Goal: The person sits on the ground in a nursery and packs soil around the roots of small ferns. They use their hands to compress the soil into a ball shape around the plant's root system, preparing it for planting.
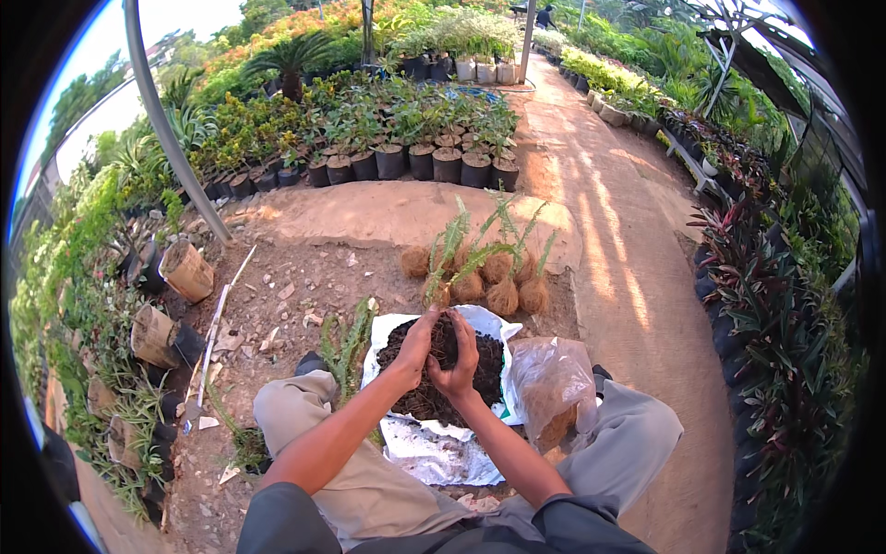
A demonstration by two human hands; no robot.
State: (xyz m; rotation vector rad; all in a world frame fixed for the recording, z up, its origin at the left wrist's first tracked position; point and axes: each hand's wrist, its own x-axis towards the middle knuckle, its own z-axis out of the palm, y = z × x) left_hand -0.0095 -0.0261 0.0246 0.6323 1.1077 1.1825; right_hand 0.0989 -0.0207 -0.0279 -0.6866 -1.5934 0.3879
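My left hand (417, 347) and my right hand (457, 360) cup a dark ball of soil (444, 341) between them, fingertips nearly meeting at its far side. Beneath them is a heap of dark potting soil (490, 356) in an opened white sack (443, 453). Just beyond the hands stand several fern plants with brown coir-wrapped root balls (502, 296). Green fronds (453, 235) rise there; whether any grows from the held ball I cannot tell. Right of the sack sits a clear plastic bag (554, 388) with brown fibre inside.
Loose ferns (349, 339) lie by my left knee, and a small potted plant (249, 443) is nearer me. Tipped pots (185, 270) line the left side. Rows of black-bagged plants (422, 163) stand ahead. A concrete path (616, 277) runs along the right. A distant person (546, 17) is bent over.
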